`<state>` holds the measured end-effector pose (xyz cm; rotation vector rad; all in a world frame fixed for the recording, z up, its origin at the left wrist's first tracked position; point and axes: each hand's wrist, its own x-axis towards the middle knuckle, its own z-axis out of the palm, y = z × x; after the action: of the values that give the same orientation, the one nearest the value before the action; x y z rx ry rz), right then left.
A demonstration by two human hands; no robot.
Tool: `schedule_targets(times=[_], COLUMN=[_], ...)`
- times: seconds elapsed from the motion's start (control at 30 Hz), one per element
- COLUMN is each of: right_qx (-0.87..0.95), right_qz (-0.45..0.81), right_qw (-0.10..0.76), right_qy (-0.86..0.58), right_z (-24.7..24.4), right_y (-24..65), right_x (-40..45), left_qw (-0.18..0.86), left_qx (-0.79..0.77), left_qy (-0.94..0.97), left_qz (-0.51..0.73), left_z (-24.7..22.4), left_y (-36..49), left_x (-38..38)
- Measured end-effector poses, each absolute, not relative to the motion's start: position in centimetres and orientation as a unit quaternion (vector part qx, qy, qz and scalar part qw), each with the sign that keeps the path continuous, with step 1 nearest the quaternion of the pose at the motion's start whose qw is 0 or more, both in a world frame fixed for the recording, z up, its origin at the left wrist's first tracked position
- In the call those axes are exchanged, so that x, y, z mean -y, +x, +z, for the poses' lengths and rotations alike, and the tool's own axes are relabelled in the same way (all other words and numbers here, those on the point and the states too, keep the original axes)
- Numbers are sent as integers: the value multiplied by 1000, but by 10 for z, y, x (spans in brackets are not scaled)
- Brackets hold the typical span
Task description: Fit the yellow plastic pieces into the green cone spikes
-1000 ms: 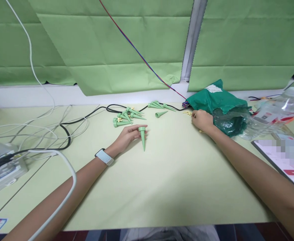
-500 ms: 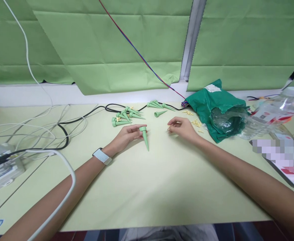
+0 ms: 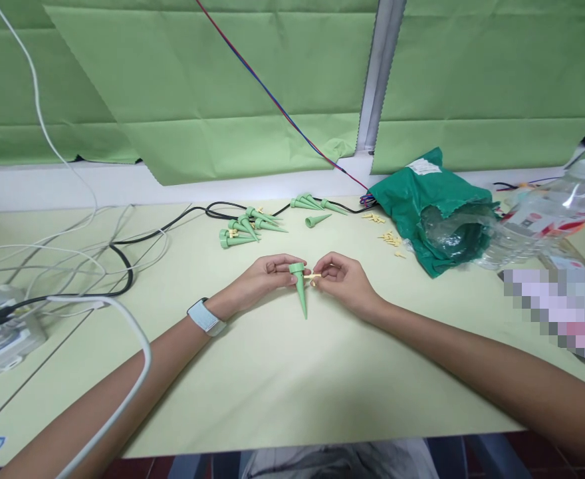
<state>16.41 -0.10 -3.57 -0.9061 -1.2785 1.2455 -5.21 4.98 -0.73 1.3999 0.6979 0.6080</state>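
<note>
Green spike (image 3: 300, 289) lies to the left of the green bag (image 3: 407, 199) and nearer the person, pinched in the left hand (image 3: 255, 286). Its long axis runs from the wide cap toward the person, tip slightly right. The right hand (image 3: 347, 285), on the bag's side of the spike, grips a yellow peg (image 3: 314, 276) crosswise to it — the peg's end meets or nearly meets the spike just below the cap; contact is unclear. Compared with half a second ago, the right hand is farther from the bag — almost touching the left.
</note>
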Motion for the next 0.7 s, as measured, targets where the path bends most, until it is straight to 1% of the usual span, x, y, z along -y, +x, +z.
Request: schedule_targets(times=[0.5,0.7], right_qx=[535,543], right_qz=[495,480], right_qw=[567,563], right_qy=[-384,-396], right_z=[-37,-38], right_y=[163,162], right_x=[5,6], left_qw=[680,684], left_qx=[-310,-315], left_qy=[605,601], left_qz=[275,269], left_z=[-3,-1], left_y=[-50,-49], left_x=[-46,-45])
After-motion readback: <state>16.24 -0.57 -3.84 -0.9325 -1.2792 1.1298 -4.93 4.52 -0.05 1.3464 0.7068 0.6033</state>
